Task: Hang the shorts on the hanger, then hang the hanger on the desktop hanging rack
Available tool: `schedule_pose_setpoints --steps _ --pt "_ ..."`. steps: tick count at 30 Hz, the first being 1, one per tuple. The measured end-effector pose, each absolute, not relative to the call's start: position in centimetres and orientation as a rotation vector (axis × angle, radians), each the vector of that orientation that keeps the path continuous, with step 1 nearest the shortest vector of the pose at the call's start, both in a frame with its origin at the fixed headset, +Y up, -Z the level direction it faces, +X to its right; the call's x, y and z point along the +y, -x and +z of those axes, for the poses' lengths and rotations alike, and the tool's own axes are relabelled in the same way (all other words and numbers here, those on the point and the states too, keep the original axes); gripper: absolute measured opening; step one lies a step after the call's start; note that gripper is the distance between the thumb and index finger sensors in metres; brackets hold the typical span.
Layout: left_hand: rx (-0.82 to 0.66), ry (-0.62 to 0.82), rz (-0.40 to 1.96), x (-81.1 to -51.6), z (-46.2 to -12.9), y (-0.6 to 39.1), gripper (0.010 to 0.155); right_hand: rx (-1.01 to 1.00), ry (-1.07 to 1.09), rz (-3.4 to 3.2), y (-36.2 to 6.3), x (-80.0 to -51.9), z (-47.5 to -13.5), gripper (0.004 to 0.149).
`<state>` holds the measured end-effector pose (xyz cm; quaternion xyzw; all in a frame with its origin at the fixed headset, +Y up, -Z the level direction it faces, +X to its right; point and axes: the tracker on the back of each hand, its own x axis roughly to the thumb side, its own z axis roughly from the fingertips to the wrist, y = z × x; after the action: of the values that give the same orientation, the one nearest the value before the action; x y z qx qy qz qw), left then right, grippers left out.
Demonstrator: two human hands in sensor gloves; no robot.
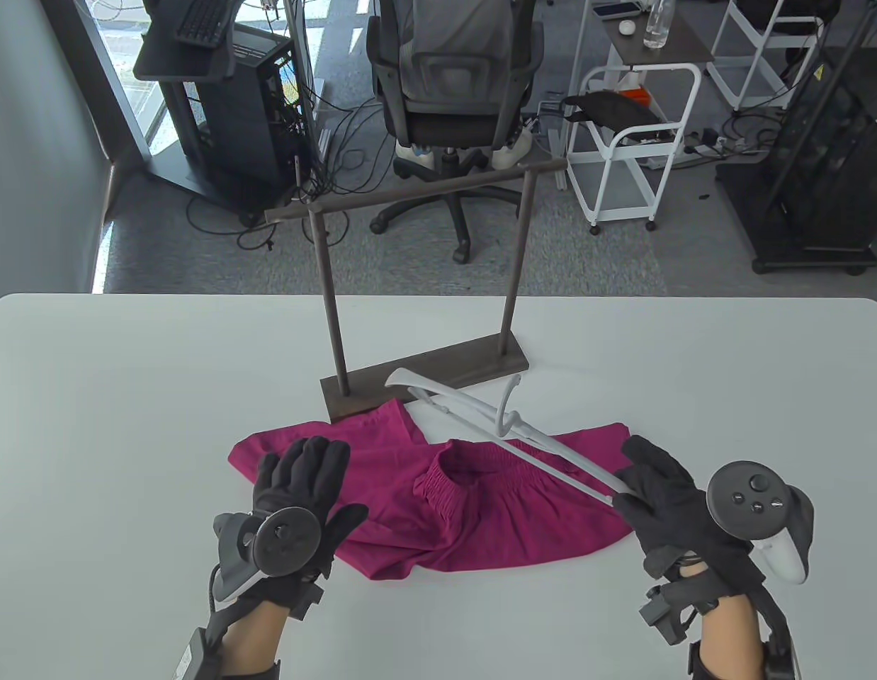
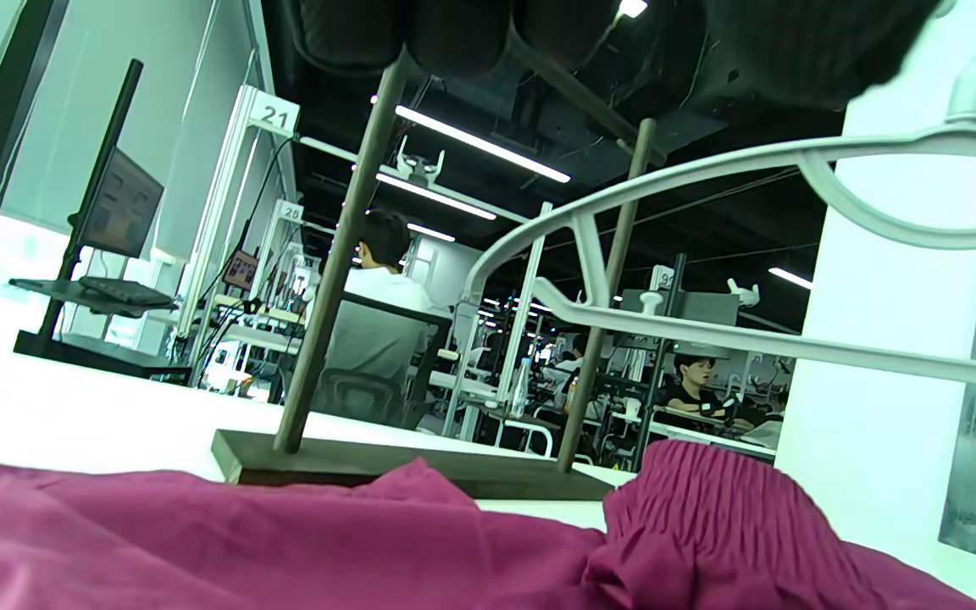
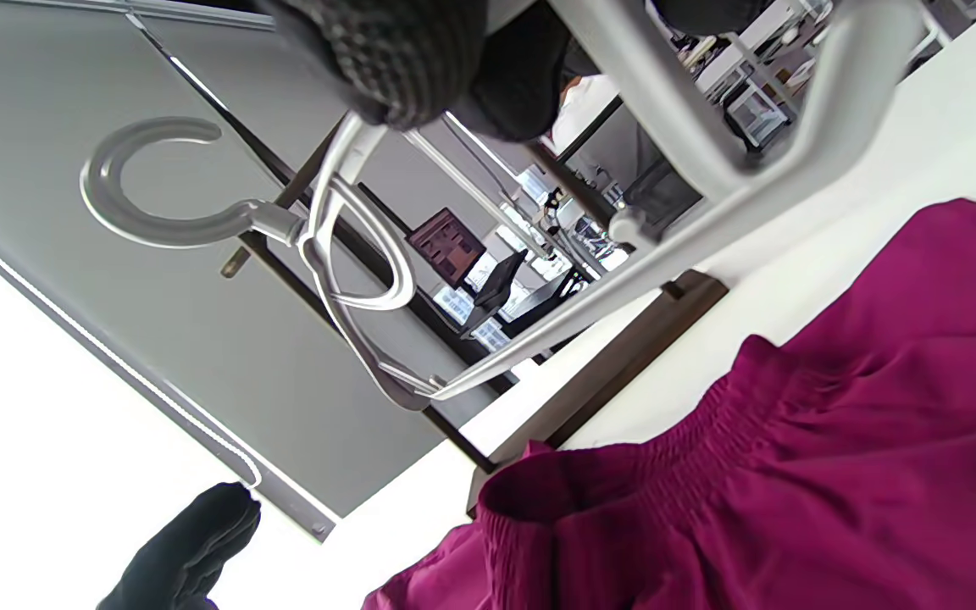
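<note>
A wide white table (image 1: pixel 127 397) is seen from above, with a dark brown wooden desktop hanging rack (image 1: pixel 424 283) standing upright on it toward the far edge, its crossbar bare. Just in front of the rack's base, a pair of magenta fabric shorts with a gathered elastic waistband (image 1: pixel 481 510) is spread flat on the table. A light grey plastic hanger (image 1: pixel 495 425) is held tilted above the shorts, its far end near the rack's base and its near end gripped by the curled fingers of the right hand (image 1: pixel 658 496). The left hand (image 1: pixel 304 489) is laid flat on the left part of the shorts, its fingers straight and spread, nothing being grasped.
</note>
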<state>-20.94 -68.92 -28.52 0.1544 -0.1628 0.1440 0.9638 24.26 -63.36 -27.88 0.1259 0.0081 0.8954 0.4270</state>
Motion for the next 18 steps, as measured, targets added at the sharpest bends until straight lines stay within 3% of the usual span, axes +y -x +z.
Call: schedule_pose_setpoints --steps 8,10,18 --pt "-0.377 -0.419 0.279 -67.5 -27.0 20.2 0.084 0.191 -0.476 2.236 -20.2 -66.3 -29.4 0.049" --pt "-0.383 -0.395 0.287 -67.8 -27.1 20.1 0.087 0.241 -0.512 2.237 -19.0 -67.0 -29.6 0.049" --pt "-0.434 -0.225 0.427 -68.6 -28.2 20.1 0.070 0.377 -0.623 2.195 -15.2 -68.7 -29.5 0.049"
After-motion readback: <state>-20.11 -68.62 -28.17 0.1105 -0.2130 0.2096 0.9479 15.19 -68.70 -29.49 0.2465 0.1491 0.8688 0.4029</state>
